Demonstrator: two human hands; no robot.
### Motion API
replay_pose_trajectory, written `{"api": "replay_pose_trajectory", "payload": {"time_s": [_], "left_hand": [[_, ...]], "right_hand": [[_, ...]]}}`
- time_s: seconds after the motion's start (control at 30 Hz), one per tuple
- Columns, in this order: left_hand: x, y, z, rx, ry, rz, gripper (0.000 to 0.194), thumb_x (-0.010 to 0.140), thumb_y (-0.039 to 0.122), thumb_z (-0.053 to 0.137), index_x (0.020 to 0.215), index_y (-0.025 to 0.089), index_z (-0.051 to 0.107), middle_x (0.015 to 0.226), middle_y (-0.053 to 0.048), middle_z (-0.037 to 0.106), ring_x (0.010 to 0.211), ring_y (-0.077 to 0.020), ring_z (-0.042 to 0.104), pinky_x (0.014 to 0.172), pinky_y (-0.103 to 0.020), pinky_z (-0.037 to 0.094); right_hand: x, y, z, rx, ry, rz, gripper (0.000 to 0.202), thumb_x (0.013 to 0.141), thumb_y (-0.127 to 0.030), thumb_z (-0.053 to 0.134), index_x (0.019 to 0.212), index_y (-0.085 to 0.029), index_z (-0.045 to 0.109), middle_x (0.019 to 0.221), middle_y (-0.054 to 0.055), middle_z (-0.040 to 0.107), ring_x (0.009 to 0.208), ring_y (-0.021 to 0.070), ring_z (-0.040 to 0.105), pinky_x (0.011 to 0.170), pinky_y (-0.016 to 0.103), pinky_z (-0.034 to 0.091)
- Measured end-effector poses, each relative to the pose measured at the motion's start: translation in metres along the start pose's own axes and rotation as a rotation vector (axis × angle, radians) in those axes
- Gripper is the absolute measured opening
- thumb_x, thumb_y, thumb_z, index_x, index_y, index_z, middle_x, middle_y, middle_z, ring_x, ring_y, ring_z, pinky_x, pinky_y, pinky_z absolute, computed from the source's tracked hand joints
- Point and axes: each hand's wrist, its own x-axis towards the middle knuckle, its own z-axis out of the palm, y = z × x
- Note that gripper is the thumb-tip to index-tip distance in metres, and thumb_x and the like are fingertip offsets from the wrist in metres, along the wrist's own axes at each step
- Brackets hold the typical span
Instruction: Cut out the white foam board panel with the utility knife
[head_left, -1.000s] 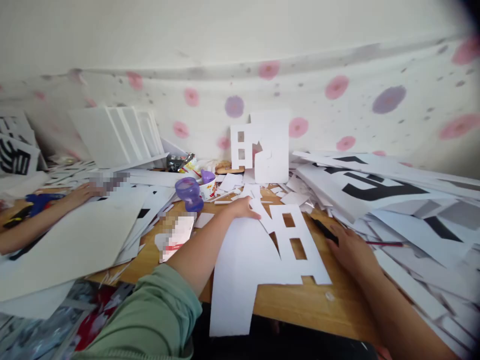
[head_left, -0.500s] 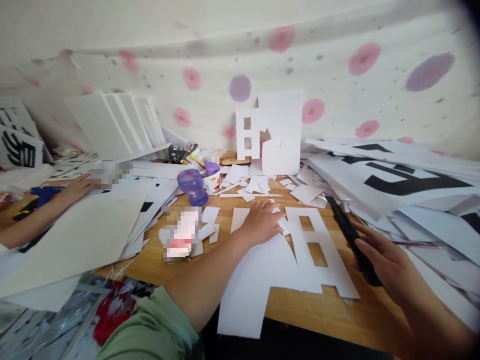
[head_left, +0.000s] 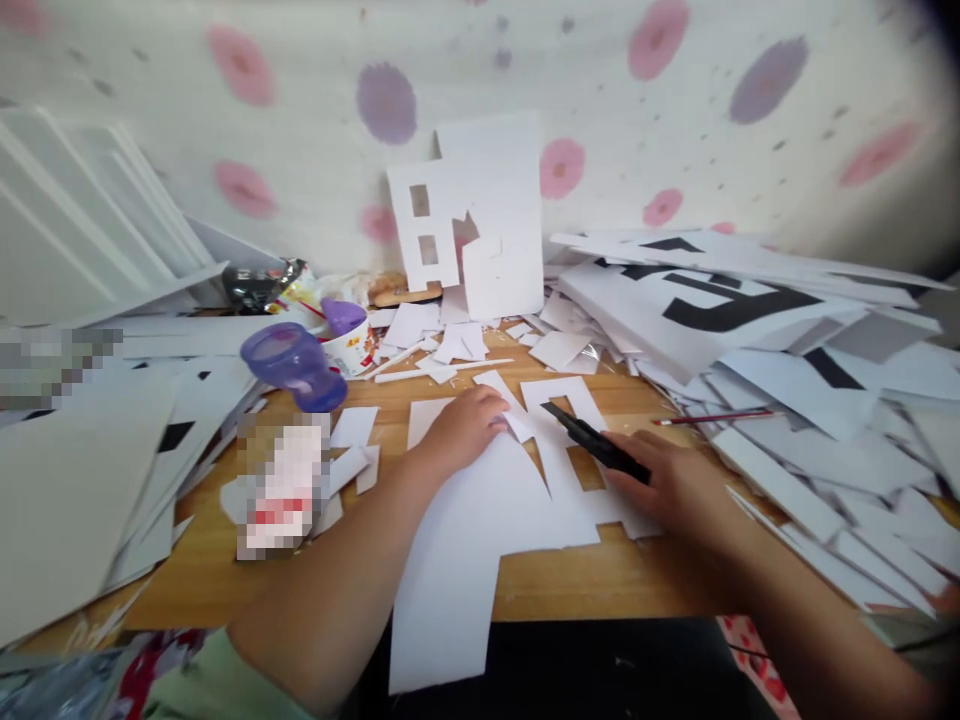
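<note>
A wooden surface (head_left: pixel 600 580), littered with paper scraps, stands before a flowered cloth. The left hand (head_left: pixel 461 430) presses flat, fingers spread, on the white cutout sheet (head_left: pixel 480 520); the right hand (head_left: pixel 671 485) has its grip closed around a black cutter (head_left: pixel 596 445) over the sheet.

I've got a wooden table (head_left: pixel 600 590) here, white cut sheet (head_left: pixel 487 520) flat on it, scraps (head_left: pixel 457 345), a purple cup (head_left: pixel 296 365) tipped over, pencil (head_left: pixel 712 418), board stacks (head_left: pixel 750 320) at right.

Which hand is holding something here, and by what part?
The right hand grips a black knife by its rear handle end, tip out over the white cutout. The left hand holds nothing; it lies flat on the cutout.
</note>
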Motion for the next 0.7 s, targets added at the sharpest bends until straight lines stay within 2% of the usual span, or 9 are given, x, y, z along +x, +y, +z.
{"api": "replay_pose_trajectory", "payload": {"time_s": [0.17, 0.4, 0.57, 0.7], "left_hand": [[0.002, 0.001, 0.000, -0.036, 0.038, 0.021, 0.017, 0.088, 0.013, 0.054, 0.097, 0.019, 0.067, 0.106, -0.008, 0.062, 0.101, -0.0228, 0.060, 0.092, -0.041, 0.050], [0.003, 0.000, 0.002, -0.066, 0.079, 0.020, 0.022, 0.087, 0.010, 0.050, 0.096, 0.020, 0.068, 0.103, -0.007, 0.062, 0.098, -0.0212, 0.061, 0.089, -0.039, 0.050], [0.003, -0.002, 0.004, -0.061, 0.102, 0.018, 0.025, 0.087, 0.008, 0.049, 0.096, 0.020, 0.070, 0.102, -0.007, 0.062, 0.096, -0.0208, 0.062, 0.087, -0.037, 0.051], [0.003, -0.005, 0.006, -0.045, 0.132, -0.002, 0.024, 0.087, 0.010, 0.051, 0.094, 0.019, 0.071, 0.100, -0.007, 0.063, 0.093, -0.0205, 0.063, 0.085, -0.037, 0.052]], "right_hand": [[0.001, -0.004, 0.002, -0.220, 0.027, -0.071, 0.044, 0.094, -0.035, 0.046, 0.134, -0.022, 0.055, 0.107, 0.010, 0.067, 0.094, 0.0254, 0.065, 0.078, 0.034, 0.049], [0.009, -0.004, 0.003, -0.323, 0.011, -0.116, 0.042, 0.093, -0.030, 0.048, 0.134, -0.023, 0.055, 0.114, 0.011, 0.064, 0.101, 0.0261, 0.062, 0.081, 0.034, 0.048], [0.016, -0.010, -0.007, -0.426, -0.023, -0.150, 0.041, 0.093, -0.028, 0.049, 0.133, -0.023, 0.055, 0.107, 0.011, 0.065, 0.096, 0.0278, 0.061, 0.076, 0.036, 0.047], [0.018, -0.013, -0.015, -0.458, -0.059, -0.169, 0.040, 0.091, -0.025, 0.052, 0.130, -0.024, 0.057, 0.101, 0.009, 0.065, 0.089, 0.0255, 0.062, 0.071, 0.034, 0.046]]}}
